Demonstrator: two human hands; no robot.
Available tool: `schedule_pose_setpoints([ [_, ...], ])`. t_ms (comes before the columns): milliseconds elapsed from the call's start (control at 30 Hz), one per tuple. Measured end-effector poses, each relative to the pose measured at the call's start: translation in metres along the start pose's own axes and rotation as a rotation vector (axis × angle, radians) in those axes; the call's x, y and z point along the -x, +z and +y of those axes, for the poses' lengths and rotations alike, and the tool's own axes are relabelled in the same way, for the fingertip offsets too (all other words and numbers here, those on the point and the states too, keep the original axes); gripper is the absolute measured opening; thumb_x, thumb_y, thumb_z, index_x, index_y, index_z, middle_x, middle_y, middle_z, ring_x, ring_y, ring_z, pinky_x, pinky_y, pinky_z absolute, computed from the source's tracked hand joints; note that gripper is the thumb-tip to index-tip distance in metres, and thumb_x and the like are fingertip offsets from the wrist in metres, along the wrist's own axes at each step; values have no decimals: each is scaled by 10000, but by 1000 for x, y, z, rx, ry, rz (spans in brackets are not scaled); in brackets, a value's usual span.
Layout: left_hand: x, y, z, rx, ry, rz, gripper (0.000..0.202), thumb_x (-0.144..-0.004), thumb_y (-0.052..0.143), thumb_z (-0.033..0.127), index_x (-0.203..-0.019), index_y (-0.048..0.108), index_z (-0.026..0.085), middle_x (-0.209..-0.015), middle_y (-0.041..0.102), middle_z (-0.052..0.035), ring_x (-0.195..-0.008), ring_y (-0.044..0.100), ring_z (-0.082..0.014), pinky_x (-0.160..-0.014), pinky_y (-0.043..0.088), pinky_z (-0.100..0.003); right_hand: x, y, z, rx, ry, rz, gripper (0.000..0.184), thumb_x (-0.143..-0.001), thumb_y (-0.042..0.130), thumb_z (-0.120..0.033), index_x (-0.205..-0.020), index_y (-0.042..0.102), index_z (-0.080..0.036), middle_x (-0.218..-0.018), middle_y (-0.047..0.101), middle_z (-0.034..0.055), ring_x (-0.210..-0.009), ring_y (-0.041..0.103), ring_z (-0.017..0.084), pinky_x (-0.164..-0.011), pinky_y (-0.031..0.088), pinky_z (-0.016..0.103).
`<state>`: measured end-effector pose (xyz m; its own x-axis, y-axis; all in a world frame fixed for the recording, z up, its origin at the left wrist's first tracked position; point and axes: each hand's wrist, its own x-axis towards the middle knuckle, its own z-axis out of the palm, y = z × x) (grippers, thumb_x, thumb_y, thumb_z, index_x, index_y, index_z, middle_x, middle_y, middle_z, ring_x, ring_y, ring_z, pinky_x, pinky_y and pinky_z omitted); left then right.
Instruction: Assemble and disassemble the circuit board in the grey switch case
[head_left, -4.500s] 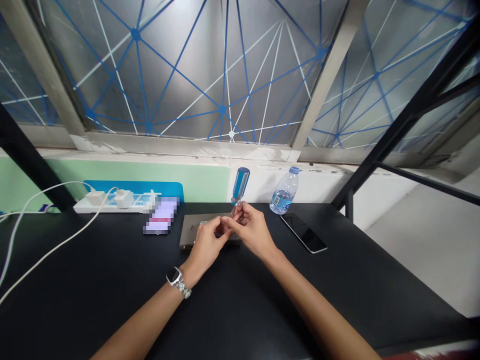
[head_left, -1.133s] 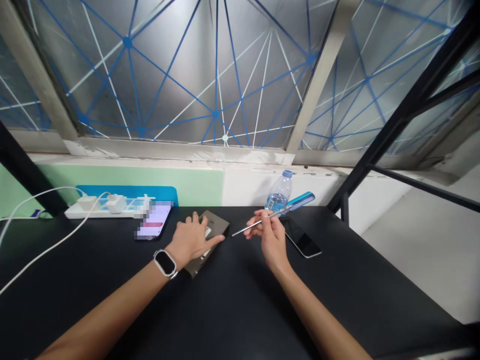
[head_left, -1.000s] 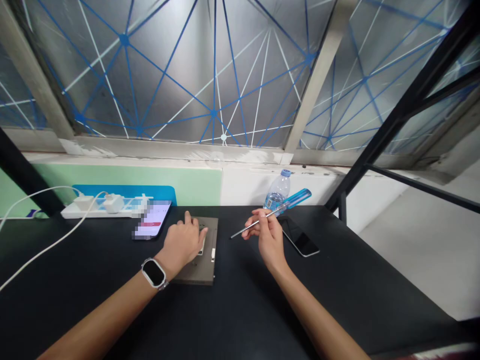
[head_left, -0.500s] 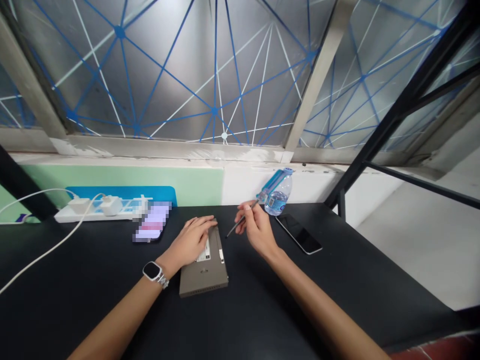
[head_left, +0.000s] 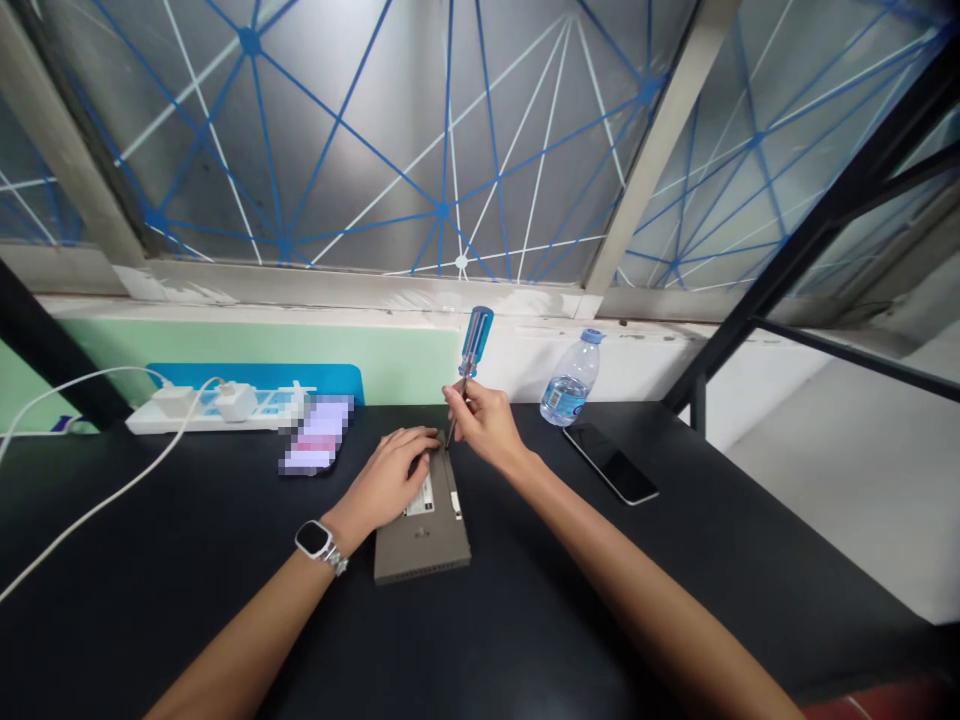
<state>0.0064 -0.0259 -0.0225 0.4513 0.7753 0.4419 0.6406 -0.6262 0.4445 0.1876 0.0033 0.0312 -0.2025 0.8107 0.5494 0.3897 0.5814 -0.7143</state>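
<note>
A flat grey-brown device case (head_left: 422,545) lies on the black table, with a white label and a row of small slots along its near edge. My left hand (head_left: 394,470) rests flat across its left and far part, fingers stretched out, covering some of the label. In my right hand (head_left: 484,420) is a screwdriver (head_left: 478,335) with a clear blue handle, pinched by its shaft. Its handle points up, and its tip comes down at the case's far right corner, close to my left fingertips. Whether the tip sits in a screw is too small to tell.
To the right stand a part-full water bottle (head_left: 568,385) and a black phone (head_left: 611,463). On the left are a white power strip (head_left: 217,408) with plugs and cables, and a second phone (head_left: 319,435) with a blurred screen. The table (head_left: 525,620) is black.
My right hand has moved left, bringing the screwdriver from beside the case to its far right corner and tilting it more upright. My left hand stays on the case. The view has shifted slightly.
</note>
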Motion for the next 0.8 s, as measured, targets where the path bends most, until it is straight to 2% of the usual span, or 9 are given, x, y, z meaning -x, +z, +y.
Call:
schedule_pose_setpoints([
  [100, -1, 0, 0, -16, -10, -13, 291, -951, 435, 191, -1155, 635, 249, -1323, 618, -46, -1247, 541, -242, -1064, 411, -476, 0, -1, 2, -39, 0, 9, 335, -979, 458, -446, -771, 536, -195, -588, 599, -18, -409, 586, 108, -447, 448, 205],
  [333, 0, 1, -2, -13, -21, -8, 291, -953, 434, 197, -1153, 639, 246, -1328, 618, -49, -1256, 537, -238, -1067, 407, -469, -4, -2, 2, -51, 43, -50, 347, -979, 454, -460, -770, 534, -195, -536, 575, -33, -404, 587, 110, -436, 444, 200],
  [567, 1, 2, -2, -6, -24, -6, 286, -954, 440, 206, -1144, 647, 259, -1338, 615, -37, -1271, 526, -237, -1074, 397, -475, -8, -8, -2, -107, 77, -227, 337, -956, 497, -476, -800, 561, -184, -623, 622, -11, -458, 613, 105, -474, 495, 204],
  [700, 1, 3, -3, -2, -27, 3, 288, -949, 447, 205, -1148, 646, 266, -1336, 615, -33, -1271, 525, -234, -1070, 405, -466, -11, -9, 0, -268, 192, -276, 312, -855, 657, -476, -877, 552, -182, -705, 687, 16, -489, 647, 125, -455, 527, 221],
  [800, 1, 4, -4, -1, -27, 11, 282, -950, 450, 212, -1144, 647, 266, -1334, 615, -34, -1276, 520, -233, -1076, 400, -465, -14, -12, 3, -417, 319, -287, 419, -717, 798, -457, -790, 489, -183, -713, 721, 49, -518, 684, 160, -455, 556, 245],
])
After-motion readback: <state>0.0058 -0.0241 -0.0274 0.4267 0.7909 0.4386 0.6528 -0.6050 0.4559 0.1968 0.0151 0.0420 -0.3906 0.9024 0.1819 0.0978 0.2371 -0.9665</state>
